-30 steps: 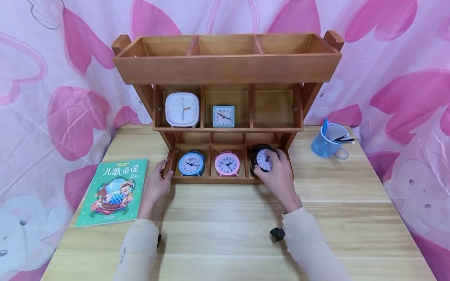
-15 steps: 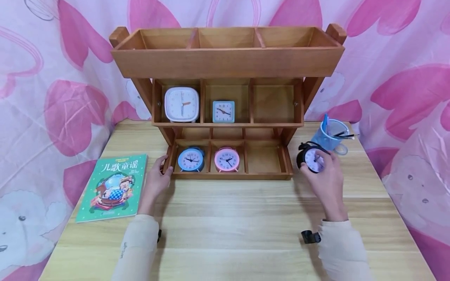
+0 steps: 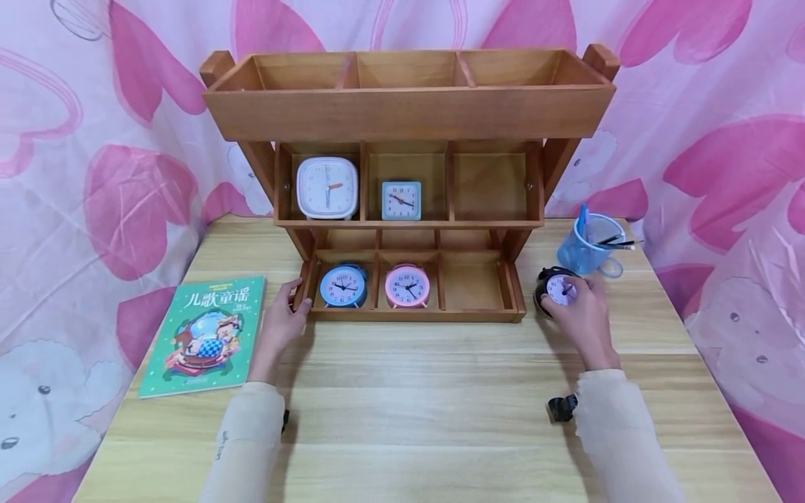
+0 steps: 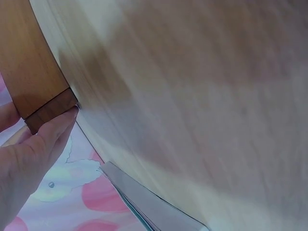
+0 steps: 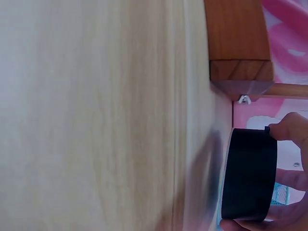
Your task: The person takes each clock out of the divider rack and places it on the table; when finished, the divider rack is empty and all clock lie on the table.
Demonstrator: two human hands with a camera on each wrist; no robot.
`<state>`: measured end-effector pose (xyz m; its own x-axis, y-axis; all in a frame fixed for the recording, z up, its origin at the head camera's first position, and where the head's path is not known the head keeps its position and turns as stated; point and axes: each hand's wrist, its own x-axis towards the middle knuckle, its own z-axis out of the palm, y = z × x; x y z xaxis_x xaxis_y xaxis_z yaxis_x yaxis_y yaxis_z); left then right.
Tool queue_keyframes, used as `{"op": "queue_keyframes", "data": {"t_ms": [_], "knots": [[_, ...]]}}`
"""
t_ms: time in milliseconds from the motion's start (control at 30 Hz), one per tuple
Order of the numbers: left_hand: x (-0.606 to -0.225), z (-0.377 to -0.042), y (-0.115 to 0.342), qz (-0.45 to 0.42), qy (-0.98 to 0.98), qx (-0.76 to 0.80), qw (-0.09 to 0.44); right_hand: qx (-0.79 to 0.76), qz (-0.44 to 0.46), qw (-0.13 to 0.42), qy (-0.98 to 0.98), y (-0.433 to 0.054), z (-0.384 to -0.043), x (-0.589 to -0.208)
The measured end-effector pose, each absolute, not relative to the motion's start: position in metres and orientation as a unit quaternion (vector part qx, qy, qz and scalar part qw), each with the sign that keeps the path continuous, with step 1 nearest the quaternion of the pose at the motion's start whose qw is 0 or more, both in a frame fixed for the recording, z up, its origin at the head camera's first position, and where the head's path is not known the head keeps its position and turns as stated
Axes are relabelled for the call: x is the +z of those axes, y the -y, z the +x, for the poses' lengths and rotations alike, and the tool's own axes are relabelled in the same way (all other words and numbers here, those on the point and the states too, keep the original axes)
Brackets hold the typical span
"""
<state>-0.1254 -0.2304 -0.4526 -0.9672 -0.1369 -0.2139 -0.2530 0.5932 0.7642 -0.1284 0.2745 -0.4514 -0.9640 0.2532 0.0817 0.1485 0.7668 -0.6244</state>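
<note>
Black clock [image 3: 557, 289]: held in my right hand [image 3: 583, 318], fingers and thumb curled round it, right of the shelf [image 3: 409, 115], near the cup [image 3: 580, 253]. Shelf: lower left edge pinched by my left hand [image 3: 280, 327]. Book [image 3: 202, 339]: titled 儿歌童谣. Left sleeve [image 3: 250, 433]: dark lettering, illegible. Blue clock [image 3: 342, 286], pink clock [image 3: 407, 286]: 12 legible.

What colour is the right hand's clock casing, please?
The clock casing is black, clearest in the right wrist view.
</note>
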Motion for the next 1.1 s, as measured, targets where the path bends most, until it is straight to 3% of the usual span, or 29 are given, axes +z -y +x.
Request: {"op": "queue_keyframes", "data": {"t_ms": [300, 633, 733, 933, 1100], "knots": [[-0.453, -0.124, 0.231, -0.114, -0.885, 0.446, 0.072, 0.312, -0.113, 0.010, 0.943, -0.277, -0.136, -0.460], [-0.453, -0.126, 0.232, -0.108, -0.882, 0.455, 0.060, 0.308, -0.090, 0.015, 0.947, -0.279, -0.144, -0.460], [-0.452, -0.127, 0.231, -0.114, -0.879, 0.459, 0.062, 0.306, -0.091, 0.050, 0.946, -0.271, -0.141, -0.452], [-0.450, -0.128, 0.231, -0.121, -0.880, 0.452, 0.074, 0.307, -0.028, 0.150, 0.940, -0.218, -0.134, -0.432], [-0.449, -0.129, 0.231, -0.134, -0.883, 0.443, 0.075, 0.303, 0.067, 0.089, 0.946, -0.142, -0.136, -0.432]]}}
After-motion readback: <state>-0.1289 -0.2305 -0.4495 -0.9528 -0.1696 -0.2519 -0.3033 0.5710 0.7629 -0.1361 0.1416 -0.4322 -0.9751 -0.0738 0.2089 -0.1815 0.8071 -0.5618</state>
